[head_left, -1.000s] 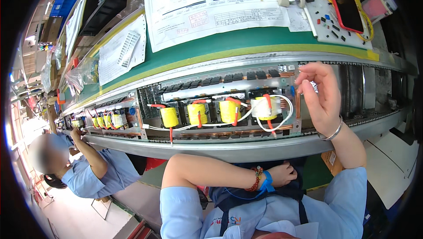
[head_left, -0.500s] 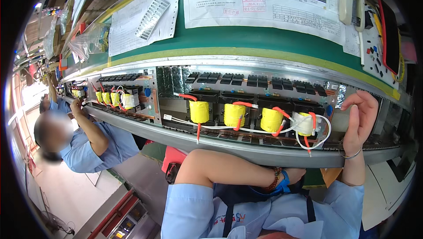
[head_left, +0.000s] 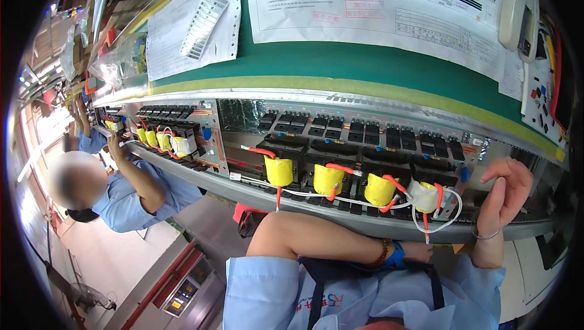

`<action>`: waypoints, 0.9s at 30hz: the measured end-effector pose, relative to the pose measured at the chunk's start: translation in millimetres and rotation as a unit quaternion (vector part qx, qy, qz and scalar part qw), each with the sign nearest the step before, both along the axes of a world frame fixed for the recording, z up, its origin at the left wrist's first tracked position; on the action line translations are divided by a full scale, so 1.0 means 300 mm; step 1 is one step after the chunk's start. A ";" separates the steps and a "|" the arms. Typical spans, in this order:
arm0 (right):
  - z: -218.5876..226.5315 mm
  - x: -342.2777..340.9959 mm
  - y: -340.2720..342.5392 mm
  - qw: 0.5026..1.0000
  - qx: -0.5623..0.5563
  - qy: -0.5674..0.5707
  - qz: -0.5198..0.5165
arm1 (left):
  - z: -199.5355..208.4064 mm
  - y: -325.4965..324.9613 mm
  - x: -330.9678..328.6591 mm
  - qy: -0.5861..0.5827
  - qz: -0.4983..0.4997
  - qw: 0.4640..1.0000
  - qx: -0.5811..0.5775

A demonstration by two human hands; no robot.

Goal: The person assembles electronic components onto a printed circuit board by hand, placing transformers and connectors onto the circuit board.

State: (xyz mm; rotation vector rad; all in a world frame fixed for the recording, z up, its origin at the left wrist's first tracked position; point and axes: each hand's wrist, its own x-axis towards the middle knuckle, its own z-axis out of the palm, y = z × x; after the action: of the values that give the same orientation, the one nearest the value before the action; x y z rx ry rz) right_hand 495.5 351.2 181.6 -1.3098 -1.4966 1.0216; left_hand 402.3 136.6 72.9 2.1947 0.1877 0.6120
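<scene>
My right hand (head_left: 504, 199) is raised at the right end of a circuit board (head_left: 389, 120), over the metal conveyor rail. Its fingers are loosely bent and apart from the thumb, with nothing between them. My left forearm lies across in front of my body. The left hand (head_left: 418, 253), beside a blue wrist strap (head_left: 395, 256), shows only in part, and its fingers are hidden. On the board stand several yellow-wrapped coils (head_left: 329, 180) with red wire leads (head_left: 344, 167). A white cable (head_left: 359, 200) runs along them and loops around the rightmost coil. Black transistors (head_left: 357, 130) line the far side.
A second board (head_left: 176, 124) sits farther left on the rail, near a co-worker (head_left: 137, 190) in blue. Printed sheets (head_left: 365, 10), a label strip (head_left: 205, 24) and a white handset (head_left: 517, 13) lie on the green bench (head_left: 292, 59) behind. Small parts lie at the right.
The whole view has shifted a little, so the boards sit lower in it. My right hand stays by the board's end, its fingers slightly more bent. The left arm stays across my front.
</scene>
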 end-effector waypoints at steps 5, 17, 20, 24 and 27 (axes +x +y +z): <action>0.000 -0.010 0.004 1.000 0.014 -0.008 0.012 | 0.111 0.163 -0.060 0.074 -0.197 0.796 -0.568; 0.000 -0.006 0.003 0.998 0.040 -0.031 0.021 | 0.151 0.168 -0.031 -0.004 -0.259 0.164 -0.952; 0.002 -0.005 0.001 0.998 0.042 -0.031 0.026 | 0.157 0.178 -0.031 -0.002 -0.269 0.169 -0.948; 0.001 -0.003 -0.001 0.998 0.043 -0.032 0.022 | 0.173 0.204 -0.045 0.031 -0.252 0.179 -0.950; 0.000 -0.010 -0.005 0.999 0.041 -0.025 0.014 | 0.127 0.128 -0.017 0.051 -0.238 0.150 -0.958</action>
State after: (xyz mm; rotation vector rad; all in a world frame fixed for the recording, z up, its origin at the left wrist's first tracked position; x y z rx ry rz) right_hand 492.5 349.7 181.5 -1.2681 -1.5834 0.9415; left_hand 397.1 175.1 111.1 -0.4804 0.1176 -0.3628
